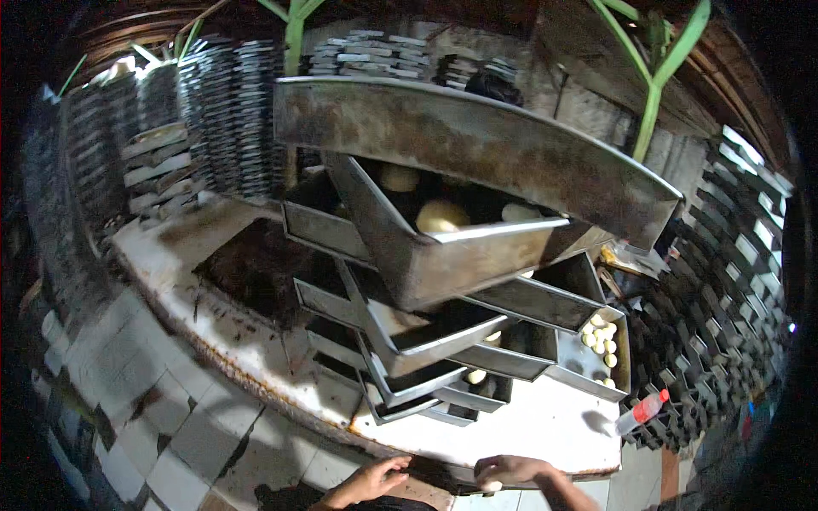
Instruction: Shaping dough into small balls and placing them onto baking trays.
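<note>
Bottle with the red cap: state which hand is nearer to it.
Right. The right hand is near the front edge of the table, to the left of the bottle and closer to the person's body; the left hand is farther left along that edge.

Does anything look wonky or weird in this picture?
Yes: the metal trays are stacked crisscross at different angles, instead of squarely above each other. The floor tiles look odd too, with dark, uneven gaps between them.

From my remote seat I see one small, pale dough ball at the near side, partly hidden in the right hand; beyond, grey metal pans stand stacked crosswise, pale balls inside several
</note>
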Tool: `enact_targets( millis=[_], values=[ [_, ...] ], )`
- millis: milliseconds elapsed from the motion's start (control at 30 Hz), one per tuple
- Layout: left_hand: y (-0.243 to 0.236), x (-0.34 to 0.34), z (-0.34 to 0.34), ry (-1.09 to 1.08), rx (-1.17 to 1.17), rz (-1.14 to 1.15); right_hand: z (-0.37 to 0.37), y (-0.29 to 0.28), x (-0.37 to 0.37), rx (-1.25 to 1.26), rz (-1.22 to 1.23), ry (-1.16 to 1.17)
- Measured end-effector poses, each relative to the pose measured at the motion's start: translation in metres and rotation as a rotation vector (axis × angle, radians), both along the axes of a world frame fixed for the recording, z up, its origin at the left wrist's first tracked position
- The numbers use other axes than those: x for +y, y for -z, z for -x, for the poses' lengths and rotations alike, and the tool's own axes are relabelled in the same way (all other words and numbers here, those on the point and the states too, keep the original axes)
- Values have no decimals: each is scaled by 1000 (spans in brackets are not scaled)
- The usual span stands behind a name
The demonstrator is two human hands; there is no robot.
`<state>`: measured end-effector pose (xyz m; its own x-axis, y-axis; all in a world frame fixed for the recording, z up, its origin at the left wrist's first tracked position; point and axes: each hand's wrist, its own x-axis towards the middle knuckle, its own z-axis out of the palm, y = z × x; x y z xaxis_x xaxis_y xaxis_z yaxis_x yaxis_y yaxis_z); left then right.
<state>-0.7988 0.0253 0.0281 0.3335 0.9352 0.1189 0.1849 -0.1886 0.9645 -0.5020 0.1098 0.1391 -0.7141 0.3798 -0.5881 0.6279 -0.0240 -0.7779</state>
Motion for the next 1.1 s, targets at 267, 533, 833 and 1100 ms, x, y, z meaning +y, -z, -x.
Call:
enact_targets(
  millis=[267, 533, 833, 1100],
  values=[
    [-7, 1, 73, 162, 51, 151, 157, -426, 8, -56, -1926, 162],
    [-38, 14, 56, 252, -376, 82, 204, -448, 112, -488, -1365, 94],
    [-62, 50, -15, 380, 102, 323, -44, -376, 153, 117, -1882, 702],
    [-48, 61, -94, 71, -154, 220, -343, 65, 301, -828, -988, 935]
  ],
)
